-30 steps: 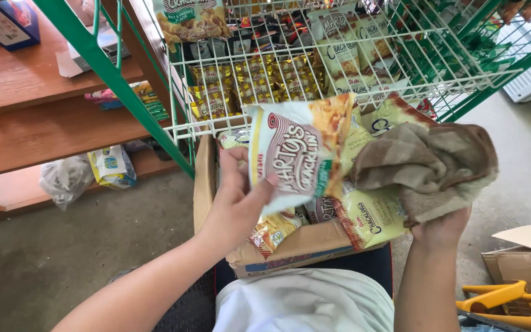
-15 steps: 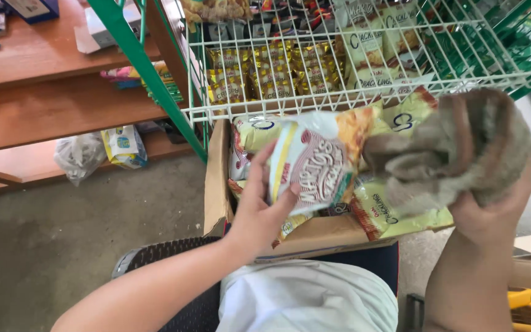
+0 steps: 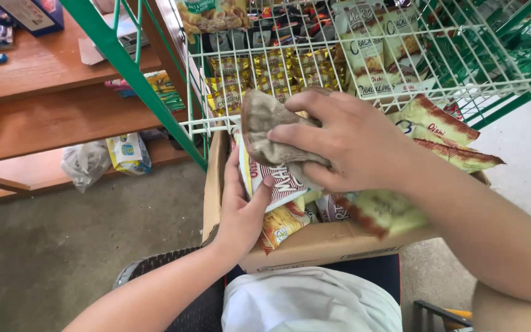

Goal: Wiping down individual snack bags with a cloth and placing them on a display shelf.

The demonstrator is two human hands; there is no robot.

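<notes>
A white-and-red foil snack packet (image 3: 275,181) stands upright in the brown cardboard box (image 3: 314,243), over an orange packet (image 3: 283,226). Yellow-green packets with red edges (image 3: 440,132) lean at the box's right edge. Small gold packets (image 3: 259,77) fill the white wire basket (image 3: 216,126) above.

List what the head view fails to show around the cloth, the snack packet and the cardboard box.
- Snack packet, head view: its upper part is hidden behind the cloth and the right hand.
- Cardboard box: its contents are largely hidden by the packets and both hands; the right forearm covers its right side.
- Left hand: its fingers are behind the packet.
- Wire basket: cut off by the top edge.
</notes>
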